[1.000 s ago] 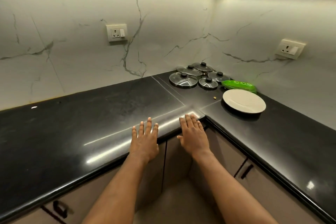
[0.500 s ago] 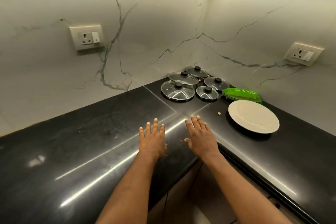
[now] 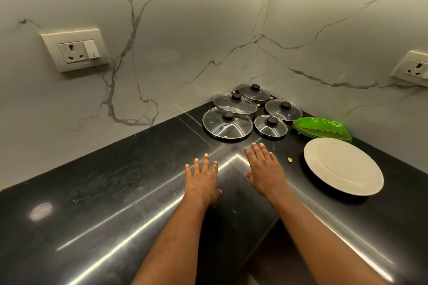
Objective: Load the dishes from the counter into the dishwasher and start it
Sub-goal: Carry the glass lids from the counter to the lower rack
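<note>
Head: small glass lid [image 3: 271, 126] just beyond right fingers [image 3: 256, 152], apart.

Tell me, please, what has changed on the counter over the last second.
The left hand and the right hand moved forward from the front edge of the counter toward the glass lids in the corner, fingers straight, the right hand leading. Neither has taken a grip on anything. The glass lids, the green plates and the white plate stayed where they were.
</note>
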Motion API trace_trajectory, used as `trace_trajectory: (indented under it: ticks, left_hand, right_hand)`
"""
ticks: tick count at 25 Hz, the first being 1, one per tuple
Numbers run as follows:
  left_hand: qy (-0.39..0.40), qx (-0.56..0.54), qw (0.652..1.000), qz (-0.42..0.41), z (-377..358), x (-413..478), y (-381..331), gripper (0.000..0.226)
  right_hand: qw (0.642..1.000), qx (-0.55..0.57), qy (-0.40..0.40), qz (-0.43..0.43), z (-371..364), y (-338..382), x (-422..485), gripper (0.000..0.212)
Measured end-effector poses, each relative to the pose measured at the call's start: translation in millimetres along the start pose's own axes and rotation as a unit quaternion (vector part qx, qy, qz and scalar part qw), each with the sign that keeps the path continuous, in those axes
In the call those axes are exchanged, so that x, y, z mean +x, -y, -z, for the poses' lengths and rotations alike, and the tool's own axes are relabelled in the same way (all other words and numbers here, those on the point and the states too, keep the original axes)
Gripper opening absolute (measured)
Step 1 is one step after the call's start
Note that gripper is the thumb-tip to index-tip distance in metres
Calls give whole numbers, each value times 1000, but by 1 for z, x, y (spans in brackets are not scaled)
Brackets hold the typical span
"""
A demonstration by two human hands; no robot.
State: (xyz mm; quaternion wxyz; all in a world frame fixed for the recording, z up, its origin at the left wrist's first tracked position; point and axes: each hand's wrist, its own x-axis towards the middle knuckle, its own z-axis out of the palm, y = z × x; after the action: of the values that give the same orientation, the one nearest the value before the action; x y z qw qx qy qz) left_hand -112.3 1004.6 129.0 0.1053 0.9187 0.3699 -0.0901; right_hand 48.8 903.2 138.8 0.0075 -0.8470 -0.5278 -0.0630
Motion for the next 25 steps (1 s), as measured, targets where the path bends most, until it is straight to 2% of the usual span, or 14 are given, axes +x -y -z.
trace_trajectory:
  ticks: [8, 15, 20, 23, 25]
  left_hand:
    - [45, -61, 993, 95, 2, 95, -16, 109]
    - [111, -68, 978, 166, 8, 170, -19, 138]
    - [228, -80, 950, 198, 13, 206, -3, 153]
    - [248, -70, 945, 204, 17, 211, -4, 158]
    - [255, -77, 942, 203, 18, 212, -6, 157]
  right_hand:
    - [994, -41, 24, 98, -26, -63, 107, 76]
    - [967, -134, 37, 215, -52, -105, 203, 71]
    - [932, -156, 79, 319, -68, -105, 265, 90]
    - [921, -141, 110, 346, -72, -100, 285, 98]
    - [914, -132, 126, 362, -74, -102, 292, 95]
